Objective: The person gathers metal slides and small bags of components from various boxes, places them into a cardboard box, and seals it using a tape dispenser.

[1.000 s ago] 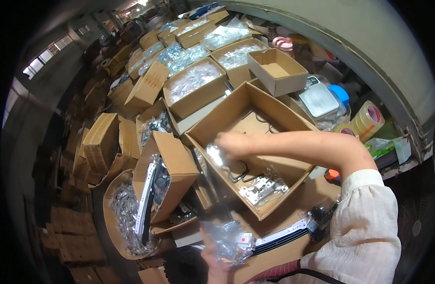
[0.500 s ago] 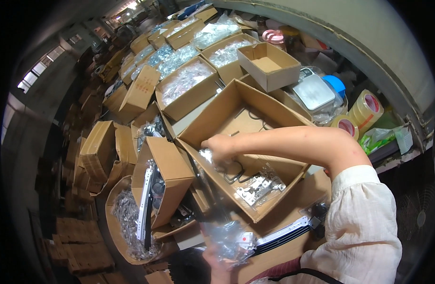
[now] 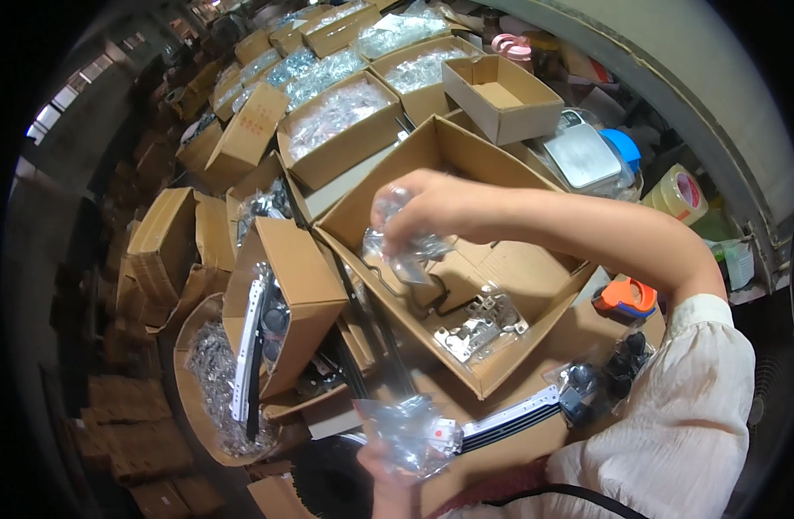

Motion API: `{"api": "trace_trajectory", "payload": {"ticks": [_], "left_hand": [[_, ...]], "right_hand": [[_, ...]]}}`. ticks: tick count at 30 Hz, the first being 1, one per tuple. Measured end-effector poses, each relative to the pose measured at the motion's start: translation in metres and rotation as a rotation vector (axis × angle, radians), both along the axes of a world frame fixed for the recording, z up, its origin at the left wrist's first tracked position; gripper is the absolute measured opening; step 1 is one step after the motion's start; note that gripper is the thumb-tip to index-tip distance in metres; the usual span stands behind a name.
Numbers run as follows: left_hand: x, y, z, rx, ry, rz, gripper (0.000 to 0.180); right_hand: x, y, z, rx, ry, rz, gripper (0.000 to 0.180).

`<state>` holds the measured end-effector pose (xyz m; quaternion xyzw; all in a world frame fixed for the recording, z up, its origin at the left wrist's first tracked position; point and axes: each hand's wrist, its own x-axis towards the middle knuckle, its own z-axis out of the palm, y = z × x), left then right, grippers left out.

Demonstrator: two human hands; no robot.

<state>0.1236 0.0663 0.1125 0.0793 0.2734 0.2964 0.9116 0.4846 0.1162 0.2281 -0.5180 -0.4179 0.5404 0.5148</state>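
Observation:
My right hand (image 3: 423,210) is inside a large open cardboard box (image 3: 414,156), its fingers closed on a clear plastic bag (image 3: 407,264). The bag's contents are hard to make out. Below it in the box lie dark bent hooks or handles (image 3: 427,303) and a clear packet of metal hinge-like parts (image 3: 482,329). At the lower edge, my left hand (image 3: 381,465) grips another clear bag (image 3: 401,424), which has a white piece with a red dot at its right side. White and black metal rails (image 3: 514,419) lie just right of that bag.
A tilted carton with rails (image 3: 297,268) stands to the left, beside a box of bagged parts (image 3: 211,381). Beyond are several boxes of clear packets (image 3: 341,112). At right sit a scale (image 3: 580,156), tape rolls (image 3: 678,195) and an orange tape dispenser (image 3: 630,297).
My right hand has lifted from the box's left side, bringing up a clear bag. The left hand keeps its bag near the same place. The whole view has shifted slightly.

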Motion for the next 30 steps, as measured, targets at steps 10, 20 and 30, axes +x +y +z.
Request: {"api": "trace_trajectory", "payload": {"ticks": [10, 20, 30], "left_hand": [[-0.051, -0.011, -0.025, 0.069, -0.359, -0.198, 0.069], [-0.040, -0.067, 0.037, -0.047, -0.272, -0.133, 0.084], [-0.082, -0.050, 0.011, -0.016, -0.065, -0.107, 0.063]], "right_hand": [[-0.021, -0.152, 0.076, 0.047, -0.324, 0.152, 0.025], [-0.056, -0.065, 0.023, -0.637, -1.304, 0.699, 0.049], [-0.017, -0.010, -0.030, -0.433, -1.214, 0.631, 0.066]]}}
